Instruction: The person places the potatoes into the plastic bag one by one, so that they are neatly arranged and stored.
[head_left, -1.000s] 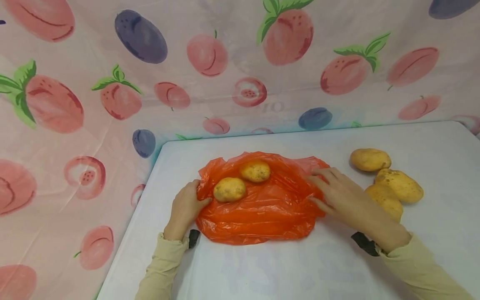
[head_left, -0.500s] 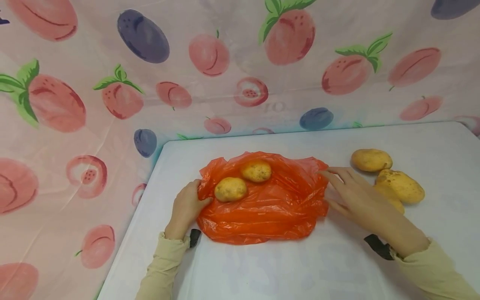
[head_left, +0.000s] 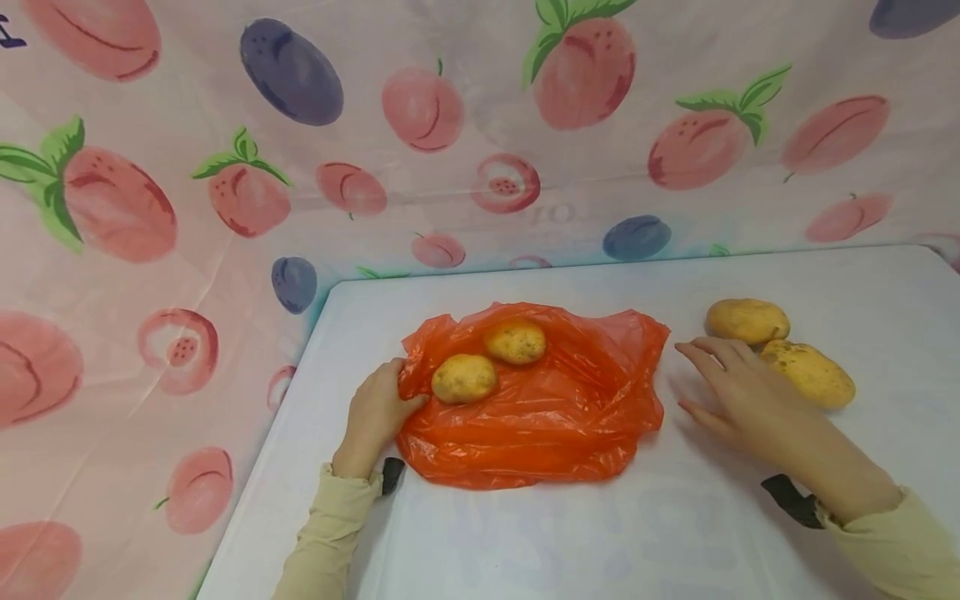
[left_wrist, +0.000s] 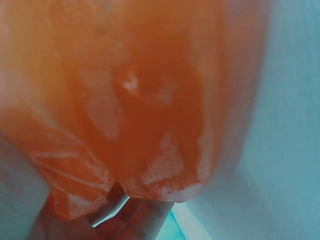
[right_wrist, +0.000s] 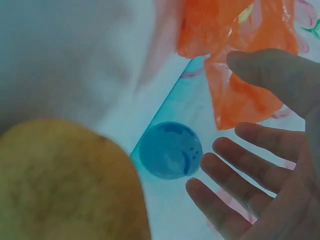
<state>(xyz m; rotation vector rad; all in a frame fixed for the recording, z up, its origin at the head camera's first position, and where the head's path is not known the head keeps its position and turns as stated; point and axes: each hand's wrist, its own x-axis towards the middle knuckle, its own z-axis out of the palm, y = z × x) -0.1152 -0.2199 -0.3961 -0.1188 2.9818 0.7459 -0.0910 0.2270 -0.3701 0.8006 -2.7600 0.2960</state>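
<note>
- The left hand (head_left: 371, 417) seems to pinch the left edge of the orange plastic bag (head_left: 517, 450), though blur in the left wrist view obscures the fingers' hold.
- The bag lies crumpled on the white table (head_left: 570, 542), two potatoes (head_left: 464, 379) resting side by side on its plastic.
- The right hand (head_left: 757, 408) holds nothing, thumb and fingers apart, between the bag and two more potatoes (head_left: 813, 379) at right.
- A fruit-print sheet (head_left: 450, 200) hangs behind.

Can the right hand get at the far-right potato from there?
Likely yes: the right hand is open and empty, and the far-right potato lies close by, with no other object seen on top of it.
</note>
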